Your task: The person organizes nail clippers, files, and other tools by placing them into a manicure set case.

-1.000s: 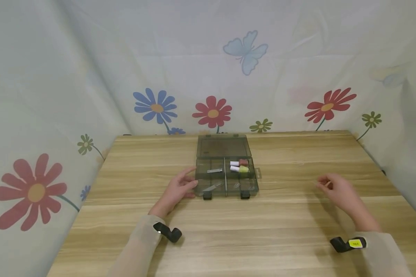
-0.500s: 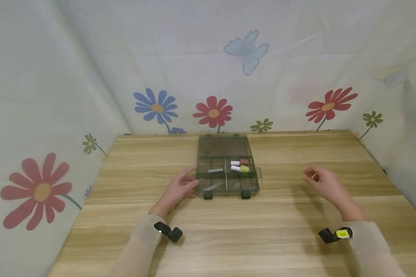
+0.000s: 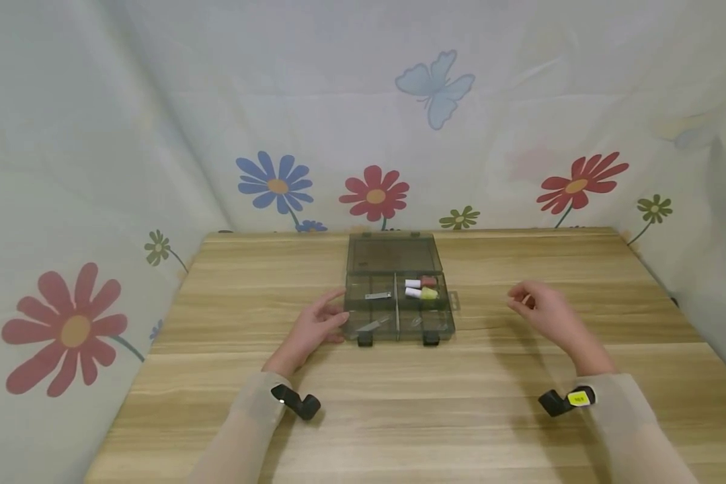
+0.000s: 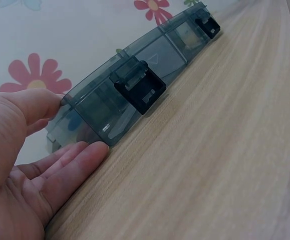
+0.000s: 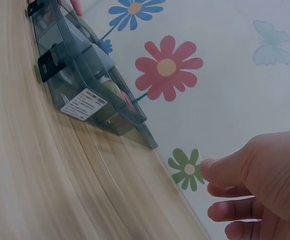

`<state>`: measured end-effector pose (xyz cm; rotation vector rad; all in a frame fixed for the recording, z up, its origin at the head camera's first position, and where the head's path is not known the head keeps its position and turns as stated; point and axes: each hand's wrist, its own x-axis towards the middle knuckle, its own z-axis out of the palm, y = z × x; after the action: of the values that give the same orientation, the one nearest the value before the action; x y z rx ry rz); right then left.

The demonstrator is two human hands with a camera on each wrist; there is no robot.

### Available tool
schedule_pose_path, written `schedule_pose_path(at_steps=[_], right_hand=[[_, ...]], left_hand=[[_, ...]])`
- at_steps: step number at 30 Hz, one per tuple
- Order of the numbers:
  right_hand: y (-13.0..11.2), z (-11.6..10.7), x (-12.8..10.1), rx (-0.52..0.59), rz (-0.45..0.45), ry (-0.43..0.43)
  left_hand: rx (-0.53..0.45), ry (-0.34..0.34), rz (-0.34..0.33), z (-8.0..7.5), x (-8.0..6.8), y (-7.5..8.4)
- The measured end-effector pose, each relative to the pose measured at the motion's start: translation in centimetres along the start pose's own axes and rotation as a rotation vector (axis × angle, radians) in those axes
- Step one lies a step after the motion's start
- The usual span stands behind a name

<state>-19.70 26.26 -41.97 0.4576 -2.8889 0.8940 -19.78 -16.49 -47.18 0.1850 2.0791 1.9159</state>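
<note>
A see-through dark grey compartment box (image 3: 369, 339) lies with its lid (image 3: 394, 254) folded back. Inside are nail clippers (image 3: 378, 296) at back left and two white-capped nail polish bottles, one red (image 3: 427, 281), one yellow (image 3: 429, 294), at back right. A slim pale flat piece (image 3: 372, 325) lies front left, small clear bits (image 3: 416, 322) front right. My left hand (image 3: 305, 331) rests against the box's left side, thumb at the rim, fingers straight along the lower wall. Right of the box, my right hand (image 3: 544, 312) pinches a tiny clear piece (image 5: 203, 157), mostly hidden by the thumb.
The wooden table (image 3: 435, 417) runs back to a flower-printed cloth (image 3: 314, 94). Two black latches (image 4: 143, 90) stick out at the box's front, and a handle loop (image 3: 455, 300) juts from its right side.
My right hand has moved left and slightly away from me across the table, closer to the box. The left hand stays at the box's side; the box's contents look unchanged.
</note>
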Motion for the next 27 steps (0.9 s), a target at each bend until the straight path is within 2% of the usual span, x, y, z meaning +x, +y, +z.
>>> schedule_pose_path(at_steps=[4,12,27], right_hand=[[-0.8,0.6,0.4,0.001,-0.024,-0.009],[-2.2,2.4,1.5,0.01,-0.072,-0.039],[-4.8,5.3,3.0,0.07,-0.152,-0.085]], left_hand=[[0.005,-0.007,-0.012,-0.1,0.3,-0.3],[0.004,0.042,0.005,-0.4,1.2,-2.4],[-0.001,0.073,0.04,-0.1,1.0,-2.5]])
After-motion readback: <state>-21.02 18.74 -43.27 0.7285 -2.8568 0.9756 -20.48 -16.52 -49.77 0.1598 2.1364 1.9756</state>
